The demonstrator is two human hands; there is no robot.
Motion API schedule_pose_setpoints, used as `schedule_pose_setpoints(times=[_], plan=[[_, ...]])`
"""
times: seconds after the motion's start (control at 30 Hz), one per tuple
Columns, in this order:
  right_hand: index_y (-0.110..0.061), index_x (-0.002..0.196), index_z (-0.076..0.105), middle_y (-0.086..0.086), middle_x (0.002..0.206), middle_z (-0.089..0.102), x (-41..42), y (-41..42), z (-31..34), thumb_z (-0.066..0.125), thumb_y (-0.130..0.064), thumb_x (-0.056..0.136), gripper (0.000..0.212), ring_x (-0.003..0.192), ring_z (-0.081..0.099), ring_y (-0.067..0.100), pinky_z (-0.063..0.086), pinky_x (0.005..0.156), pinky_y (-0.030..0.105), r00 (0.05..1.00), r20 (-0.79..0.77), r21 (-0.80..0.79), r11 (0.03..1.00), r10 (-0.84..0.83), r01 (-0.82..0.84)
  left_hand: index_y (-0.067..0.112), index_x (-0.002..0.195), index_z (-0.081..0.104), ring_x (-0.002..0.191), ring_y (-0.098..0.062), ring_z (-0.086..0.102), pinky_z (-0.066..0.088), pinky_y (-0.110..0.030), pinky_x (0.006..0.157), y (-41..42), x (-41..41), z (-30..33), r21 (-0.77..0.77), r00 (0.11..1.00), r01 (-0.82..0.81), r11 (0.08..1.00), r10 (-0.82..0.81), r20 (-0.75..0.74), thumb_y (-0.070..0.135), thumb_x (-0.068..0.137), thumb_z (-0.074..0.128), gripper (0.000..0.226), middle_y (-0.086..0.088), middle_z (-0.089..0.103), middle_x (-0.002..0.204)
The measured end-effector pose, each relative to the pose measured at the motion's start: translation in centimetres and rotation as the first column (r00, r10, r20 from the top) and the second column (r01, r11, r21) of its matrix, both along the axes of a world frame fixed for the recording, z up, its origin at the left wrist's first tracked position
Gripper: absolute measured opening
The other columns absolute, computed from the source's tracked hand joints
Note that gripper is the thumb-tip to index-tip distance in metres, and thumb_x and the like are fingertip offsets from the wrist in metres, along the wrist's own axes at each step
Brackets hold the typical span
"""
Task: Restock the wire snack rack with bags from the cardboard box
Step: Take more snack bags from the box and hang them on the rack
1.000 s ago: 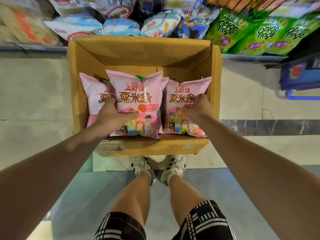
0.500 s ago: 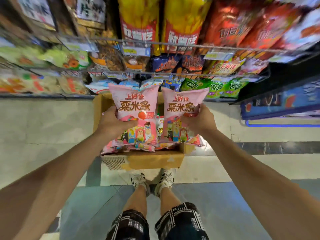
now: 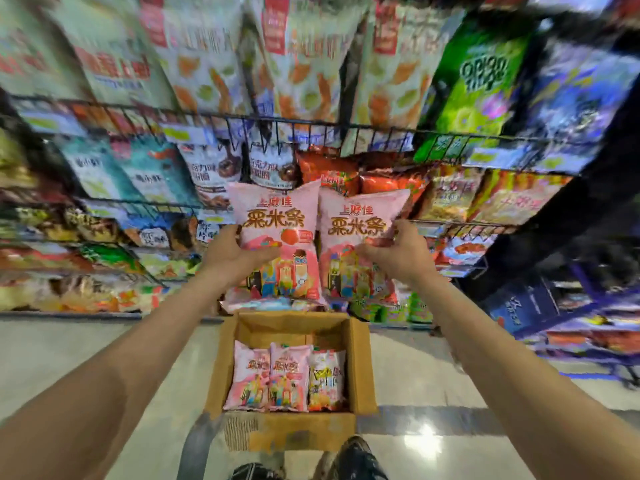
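Snack rack (image 3: 311, 128) fills far side, wire shelves packed with blurred bags. Left hand (image 3: 230, 252) closed around left pink bag (image 3: 277, 237), thumb across its front. Right hand (image 3: 398, 252) closed around right pink bag (image 3: 356, 233), fingers on its right edge. Both bags upright, side by side, edges touching, raised before middle shelves. Cardboard box (image 3: 360, 368) open on floor, near, below bags. Inside: two pink bags (image 3: 268, 379) at left, one pale yellow bag (image 3: 325, 379) at right.
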State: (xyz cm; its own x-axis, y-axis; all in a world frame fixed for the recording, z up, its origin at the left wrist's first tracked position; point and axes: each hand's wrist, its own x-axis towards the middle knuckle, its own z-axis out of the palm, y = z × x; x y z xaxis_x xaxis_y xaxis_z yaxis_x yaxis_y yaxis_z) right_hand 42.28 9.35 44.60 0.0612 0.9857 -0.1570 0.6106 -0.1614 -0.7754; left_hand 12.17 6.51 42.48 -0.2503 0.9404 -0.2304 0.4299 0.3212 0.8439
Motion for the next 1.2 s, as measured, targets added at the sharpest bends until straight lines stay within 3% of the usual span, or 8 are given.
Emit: schedule_pose_setpoints(times=[0.17,0.27,0.37,0.5,0.63,0.87,1.0,1.2], plan=[[-0.007,0.134,0.051,-0.002,0.097,0.064,0.2,0.5,7.6,0.087,-0.042,0.075,0.078,0.082,0.068,0.015,0.046,0.056,0.022,1.000,-0.018,0.184,0.983,0.022,-0.018,0.023,0.109,0.047,0.076,0.001,0.054,0.046,-0.025,0.070,-0.6,-0.1,8.7,0.157,1.000,0.027,0.987,-0.026,-0.004,0.037,0.080,0.083,0.048,0.017,0.058,0.094],[-0.010,0.130,0.054,-0.008,0.090,0.067,0.4,0.9,11.8,0.088,-0.041,0.073,0.074,0.057,0.064,-0.002,0.042,0.041,0.012,0.997,-0.072,0.248,0.969,0.035,-0.016,0.021,0.106,0.056,0.084,-0.005,0.065,0.054,-0.037,0.086,-0.6,-1.5,12.2,0.238,0.999,0.029,0.971,-0.019,-0.044,0.046,0.072,0.086,0.052,0.015,0.067,0.097],[-0.013,0.119,0.057,-0.013,0.085,0.068,0.4,1.0,15.6,0.088,-0.032,0.075,0.057,0.057,0.063,-0.014,0.041,0.042,0.007,0.992,-0.100,0.331,0.943,0.074,-0.037,0.020,0.114,0.058,0.089,-0.016,0.067,0.055,-0.038,0.081,-0.6,-2.2,16.5,0.311,0.998,0.022,0.950,-0.002,-0.066,0.059,0.064,0.084,0.069,0.009,0.068,0.101],[-0.020,0.112,0.061,-0.012,0.088,0.073,0.2,1.4,20.0,0.089,-0.040,0.069,0.055,0.068,0.071,-0.003,0.049,0.050,0.012,0.988,-0.124,0.432,0.901,0.086,-0.024,0.026,0.109,0.054,0.085,-0.008,0.064,0.052,-0.029,0.075,-0.2,-2.3,21.8,0.410,0.996,0.040,0.911,-0.002,-0.094,0.052,0.068,0.086,0.058,0.013,0.064,0.097],[-0.021,0.107,0.063,-0.009,0.088,0.073,0.5,2.1,24.5,0.088,-0.041,0.072,0.048,0.068,0.068,0.001,0.045,0.047,0.011,0.992,-0.087,0.536,0.844,0.090,-0.030,0.023,0.113,0.066,0.093,-0.017,0.072,0.058,-0.040,0.086,1.0,-2.5,26.6,0.493,0.995,0.051,0.868,-0.001,-0.101,0.052,0.061,0.089,0.064,0.005,0.075,0.102],[-0.019,0.111,0.060,-0.003,0.092,0.075,1.6,3.9,32.0,0.091,-0.041,0.067,0.058,0.076,0.075,0.012,0.064,0.069,0.041,0.986,-0.151,0.682,0.730,0.071,0.051,0.015,0.119,0.057,0.087,-0.015,0.070,0.058,-0.034,0.072,4.0,-0.2,34.3,0.653,0.995,0.098,0.751,-0.056,-0.084,0.040,0.071,0.088,0.062,0.000,0.071,0.104],[-0.017,0.117,0.051,-0.011,0.085,0.068,2.2,5.4,35.2,0.091,-0.023,0.068,0.064,0.066,0.068,-0.006,0.058,0.061,0.021,0.976,-0.211,0.747,0.652,0.048,0.129,0.016,0.116,0.052,0.082,-0.017,0.071,0.059,-0.026,0.060,6.4,1.6,37.1,0.745,0.996,0.089,0.661,-0.041,-0.082,0.023,0.077,0.087,0.053,0.003,0.069,0.099],[-0.019,0.122,0.041,-0.011,0.108,0.055,3.0,9.7,36.5,0.094,-0.027,0.064,0.079,0.097,0.063,0.011,0.054,0.082,0.026,0.975,-0.216,0.830,0.535,0.047,0.158,0.022,0.114,0.054,0.098,-0.015,0.068,0.055,-0.046,0.092,11.8,2.4,37.7,0.808,0.999,0.031,0.589,0.011,-0.046,0.031,0.066,0.091,0.062,0.002,0.070,0.112]])
